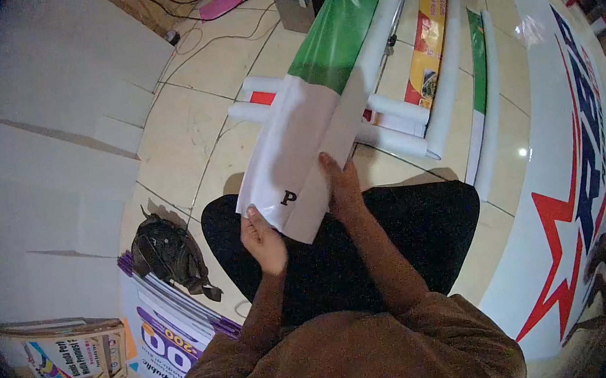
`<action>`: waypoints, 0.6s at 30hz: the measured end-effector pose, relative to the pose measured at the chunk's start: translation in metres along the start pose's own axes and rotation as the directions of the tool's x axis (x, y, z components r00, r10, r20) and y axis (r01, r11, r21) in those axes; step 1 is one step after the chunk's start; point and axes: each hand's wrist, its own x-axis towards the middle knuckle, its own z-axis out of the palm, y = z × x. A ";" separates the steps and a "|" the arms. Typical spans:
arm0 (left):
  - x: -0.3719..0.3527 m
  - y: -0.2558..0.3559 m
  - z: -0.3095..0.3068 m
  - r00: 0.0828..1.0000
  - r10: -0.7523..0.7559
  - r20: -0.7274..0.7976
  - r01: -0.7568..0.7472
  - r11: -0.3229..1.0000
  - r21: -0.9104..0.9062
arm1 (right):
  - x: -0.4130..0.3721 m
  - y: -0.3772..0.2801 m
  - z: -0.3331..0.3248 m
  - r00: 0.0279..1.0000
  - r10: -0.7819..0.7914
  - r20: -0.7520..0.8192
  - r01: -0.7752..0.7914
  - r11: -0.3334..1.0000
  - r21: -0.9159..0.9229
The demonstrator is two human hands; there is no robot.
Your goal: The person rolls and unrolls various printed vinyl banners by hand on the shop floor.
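Observation:
A long green and white banner (pixel 310 114), marked with a black "P" near its lower end, stretches from above my lap up toward the top of the view. My left hand (pixel 263 243) grips its lower left corner, thumb on top. My right hand (pixel 341 185) holds the banner's right side, its thumb on the sheet and its other fingers partly hidden. Along the banner's right edge runs a white roll (pixel 380 41). Beneath the banner, white tubes (pixel 397 138) lie crosswise on the tiles.
Right of the banner are a yellow and red banner (pixel 429 39) and a narrow green one (pixel 478 60). A large white sign (pixel 539 253) curves along the right. A dark bag (pixel 168 251), printed sheets (pixel 163 329) and a metal box (pixel 295 4) are on the floor.

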 end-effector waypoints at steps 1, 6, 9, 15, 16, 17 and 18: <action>0.004 0.000 -0.008 1.000 0.012 0.009 -0.012 1.000 0.005 | 0.000 0.007 -0.003 0.999 -0.039 0.025 0.043 0.982 -0.183; 0.019 0.020 -0.046 0.998 -0.062 0.016 0.063 0.997 -0.046 | -0.017 0.018 0.000 0.991 0.121 -0.057 -0.130 0.972 -0.197; 0.025 0.042 -0.066 0.986 -0.118 0.120 0.116 0.993 0.022 | -0.026 0.032 0.003 0.990 0.143 -0.009 -0.143 0.985 -0.093; 0.088 0.064 -0.120 0.991 -0.007 0.134 -0.063 0.857 0.512 | -0.014 0.063 -0.037 0.997 0.069 -0.017 -0.071 0.954 -0.292; 0.098 0.075 -0.105 0.988 -0.018 0.154 -0.057 0.883 0.466 | -0.019 0.060 -0.035 0.998 0.055 -0.015 -0.057 0.928 -0.368; 0.110 0.082 -0.083 0.985 -0.027 0.171 -0.047 0.909 0.414 | -0.024 0.058 -0.035 0.999 0.043 -0.009 -0.042 0.894 -0.446; 0.124 0.079 -0.058 0.955 -0.091 0.281 -0.032 0.913 0.406 | -0.026 0.057 -0.038 0.999 0.046 -0.010 -0.046 0.892 -0.449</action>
